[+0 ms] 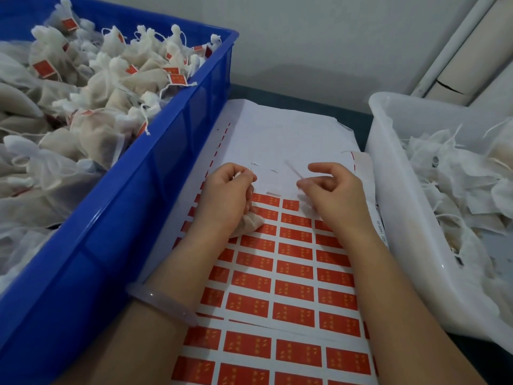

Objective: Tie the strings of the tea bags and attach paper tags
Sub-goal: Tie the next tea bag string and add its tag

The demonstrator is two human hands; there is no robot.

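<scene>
Between the blue crate (133,207) and the white tub (402,190), both hands work over a tag sheet (294,273) laid on the desk (291,100). The left hand (227,193) is closed round the neck of one tea bag (251,223). The bag's long axis runs from the fist down toward the person, and its base sticks out below the palm, resting on the sheet. The right hand (330,190) sits level with it and a little apart, fingers curled, thumb and fingertip seemingly pinching a thin string (293,170) that slants up and left. The string is blurred, so whether it joins the bag cannot be confirmed. Judgement: the knot is in hand and no tag is on this bag yet.

The nearest unused tags lie just below both hands, the top row partly under them.

Markings: the tags are red with gold characters, illegible at this size. A printed number along the sheet's right margin is also too small to read. Bags in the crate carry matching red tags.
</scene>
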